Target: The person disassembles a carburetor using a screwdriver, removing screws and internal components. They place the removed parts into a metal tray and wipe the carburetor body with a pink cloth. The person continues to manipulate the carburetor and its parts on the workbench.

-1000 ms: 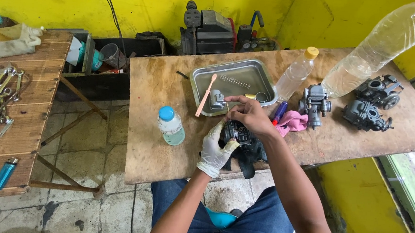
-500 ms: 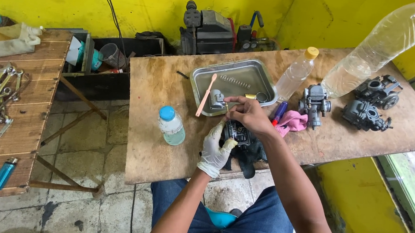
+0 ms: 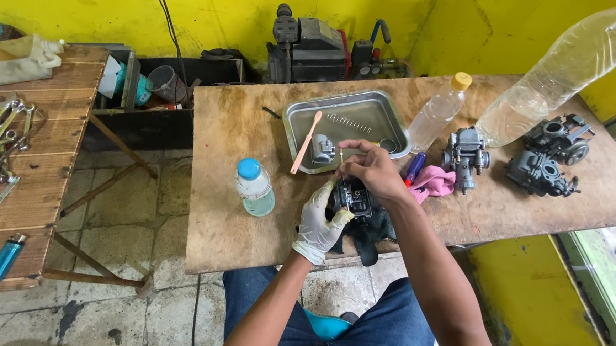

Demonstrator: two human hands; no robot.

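My left hand (image 3: pixel 319 220), in a white glove, grips a black carburetor (image 3: pixel 353 197) held over a dark rag (image 3: pixel 368 234) at the near edge of the plywood table (image 3: pixel 220 210). My bare right hand (image 3: pixel 372 170) sits just above the carburetor and pinches a small thin brass part (image 3: pixel 340 155) against its top. Right behind the hands stands a metal tray (image 3: pixel 369 112) holding a pink toothbrush (image 3: pixel 305 143), a spring and a small metal piece.
A small blue-capped bottle (image 3: pixel 254 187) stands left of the hands. Right of them lie a pink cloth (image 3: pixel 432 180), a grey carburetor (image 3: pixel 464 155), two dark carburetors (image 3: pixel 548 155), and two clear plastic bottles (image 3: pixel 556 74). A wooden bench (image 3: pixel 30 177) with wrenches and a blue lighter stands at left.
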